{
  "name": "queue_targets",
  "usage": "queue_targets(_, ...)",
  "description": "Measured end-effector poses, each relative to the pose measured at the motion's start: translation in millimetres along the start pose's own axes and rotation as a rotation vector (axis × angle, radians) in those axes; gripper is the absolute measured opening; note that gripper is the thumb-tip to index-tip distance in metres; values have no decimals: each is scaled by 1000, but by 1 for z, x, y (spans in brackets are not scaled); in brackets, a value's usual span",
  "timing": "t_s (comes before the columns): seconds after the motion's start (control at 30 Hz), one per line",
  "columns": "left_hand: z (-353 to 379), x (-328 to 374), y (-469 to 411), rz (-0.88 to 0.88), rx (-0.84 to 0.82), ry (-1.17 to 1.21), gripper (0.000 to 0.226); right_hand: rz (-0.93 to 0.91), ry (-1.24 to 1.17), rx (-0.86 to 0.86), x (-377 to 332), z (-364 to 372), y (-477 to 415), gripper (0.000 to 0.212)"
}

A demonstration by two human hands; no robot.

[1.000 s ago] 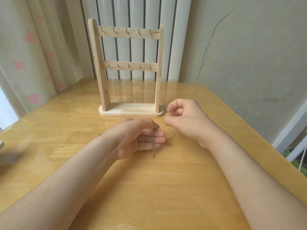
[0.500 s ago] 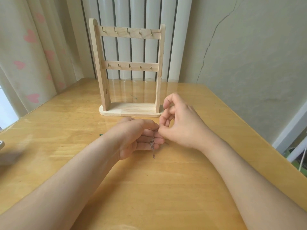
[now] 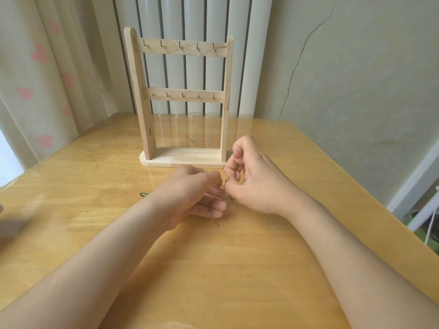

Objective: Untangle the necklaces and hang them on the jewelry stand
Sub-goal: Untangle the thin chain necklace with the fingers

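I am holding the tangled necklaces between both hands, just above the surface and a little in front of the jewelry stand. My left grip is cradling them, fingers loosely curled with a strand lying across them and the thumb closing on top. My right grip is pinching the knot between thumb and forefinger, the other fingers curling clear. As I judge it, the danger is lying in the pull: tugging these fine strands apart too hard risks tightening the knot or snapping a link. A slackening pinch risks letting everything drop and tangle again. The hooks are standing bare.
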State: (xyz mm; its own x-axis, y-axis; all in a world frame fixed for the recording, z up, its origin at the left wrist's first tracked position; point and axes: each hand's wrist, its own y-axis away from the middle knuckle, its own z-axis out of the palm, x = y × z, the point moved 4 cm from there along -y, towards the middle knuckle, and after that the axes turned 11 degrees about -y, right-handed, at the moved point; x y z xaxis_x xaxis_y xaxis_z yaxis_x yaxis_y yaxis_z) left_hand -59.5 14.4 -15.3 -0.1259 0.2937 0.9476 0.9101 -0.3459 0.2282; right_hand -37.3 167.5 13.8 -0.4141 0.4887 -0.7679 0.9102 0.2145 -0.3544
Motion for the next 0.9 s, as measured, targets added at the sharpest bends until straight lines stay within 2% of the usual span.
queue_targets(0.27,-3,8,4,180,11,-69,20,-40,-15,33,2,-2,0,39)
queue_targets(0.7,-2,14,8,463,128,-399,11,-59,-84,44,-8,-4,2,34)
queue_targets(0.9,-1,14,5,555,150,-530,12,42,-213,27,2,-5,-3,33)
